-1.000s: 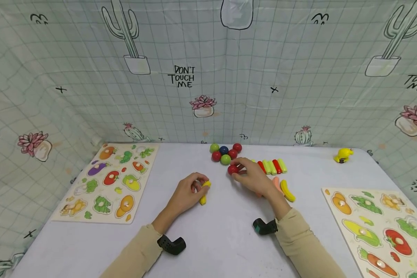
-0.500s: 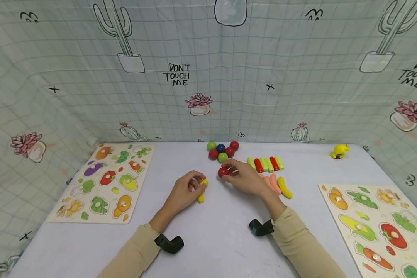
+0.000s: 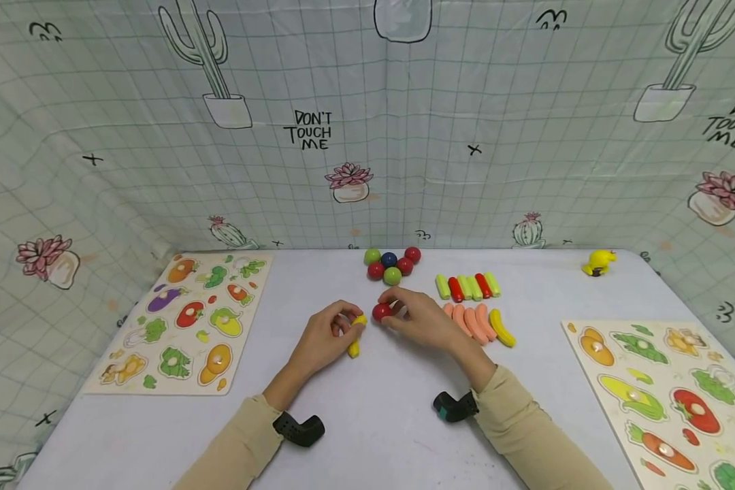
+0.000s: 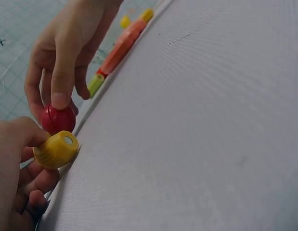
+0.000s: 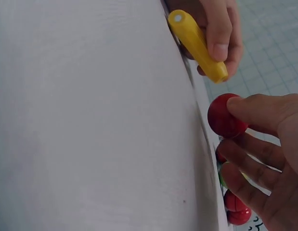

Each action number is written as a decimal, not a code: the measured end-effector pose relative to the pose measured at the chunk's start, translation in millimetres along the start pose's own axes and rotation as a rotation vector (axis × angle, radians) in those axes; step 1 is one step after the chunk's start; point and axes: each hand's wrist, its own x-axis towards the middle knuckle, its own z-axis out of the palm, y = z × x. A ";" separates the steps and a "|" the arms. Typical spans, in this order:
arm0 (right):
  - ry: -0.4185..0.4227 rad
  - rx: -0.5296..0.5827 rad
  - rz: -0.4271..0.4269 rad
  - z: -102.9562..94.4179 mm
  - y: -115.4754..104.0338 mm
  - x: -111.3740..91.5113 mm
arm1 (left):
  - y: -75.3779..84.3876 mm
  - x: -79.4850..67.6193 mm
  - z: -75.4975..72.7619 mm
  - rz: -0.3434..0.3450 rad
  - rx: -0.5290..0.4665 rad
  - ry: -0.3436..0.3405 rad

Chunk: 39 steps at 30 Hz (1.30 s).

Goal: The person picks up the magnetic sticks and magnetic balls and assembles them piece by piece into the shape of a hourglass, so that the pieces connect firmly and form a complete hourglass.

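My left hand (image 3: 324,339) pinches a short yellow rod (image 3: 354,348) between thumb and fingers, over the middle of the white table. In the right wrist view, the rod's outer end carries a round silvery dot. Just to the right, my right hand (image 3: 425,321) holds a red ball (image 3: 380,312) with thumb and fingertips. A small gap separates ball and rod in the head view. In the left wrist view, the red ball (image 4: 58,119) appears right behind the yellow rod (image 4: 56,150).
Several red, green and blue balls (image 3: 392,275) are grouped at the back. Right of them lie green and red straight rods (image 3: 469,288), pink curved rods (image 3: 476,325) and a yellow curved rod (image 3: 501,329). Vegetable puzzle boards (image 3: 199,347) flank both sides; a yellow toy (image 3: 599,262) stands back right.
My right hand has carried the red ball leftward and slightly nearer, from beside the ball group toward the yellow rod. The left hand keeps its grip and has hardly moved.
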 end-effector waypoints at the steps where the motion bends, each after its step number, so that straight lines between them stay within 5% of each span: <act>1: 0.001 -0.003 -0.010 0.4 -0.4 -0.1 | 0.3 0.0 0.0 0.005 0.000 -0.001; 39: -0.029 -0.008 -0.023 9.7 -2.6 -1.0 | 2.8 -0.7 -0.6 0.028 0.047 -0.014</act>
